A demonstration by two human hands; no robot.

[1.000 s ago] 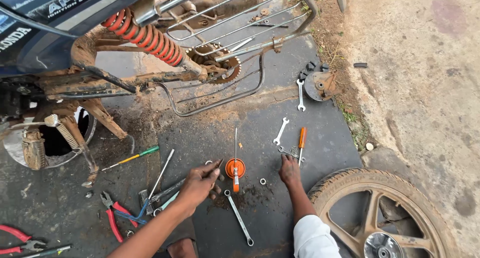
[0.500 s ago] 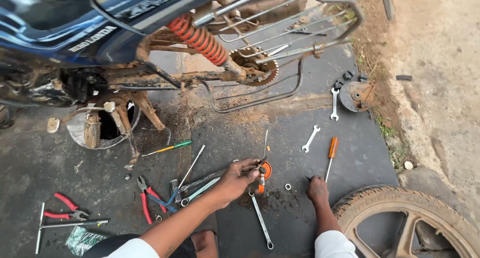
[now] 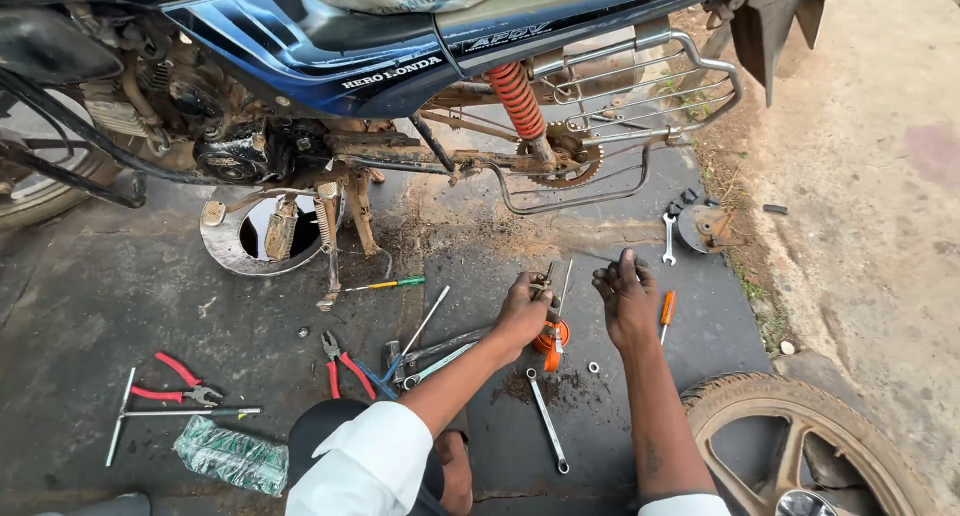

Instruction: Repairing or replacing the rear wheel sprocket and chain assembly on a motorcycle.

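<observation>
My left hand [image 3: 522,312] is closed around a small dark metal part [image 3: 547,277], held just above an orange round cap [image 3: 550,342] on the ground. A thin metal rod [image 3: 564,287] lies beside it. To the right, my greasy right hand [image 3: 626,296] hovers over the dark mat with its fingers apart and nothing in it. An orange-handled screwdriver [image 3: 667,308] lies just right of that hand. A long spanner [image 3: 548,422] and a small washer [image 3: 593,368] rest on the mat below both hands.
A blue motorcycle [image 3: 380,46] without its rear wheel stands at the back, showing a red shock spring [image 3: 517,98] and a sprocket [image 3: 572,158]. The removed wheel [image 3: 800,446] lies bottom right. Red pliers [image 3: 172,381], a T-handle wrench [image 3: 150,414], a green screwdriver [image 3: 386,285] and a metal pan [image 3: 228,259] lie left.
My left hand has lifted the small metal part from beside the orange cap. My right hand has risen off the mat and spread its fingers. The view has tilted up towards the motorcycle.
</observation>
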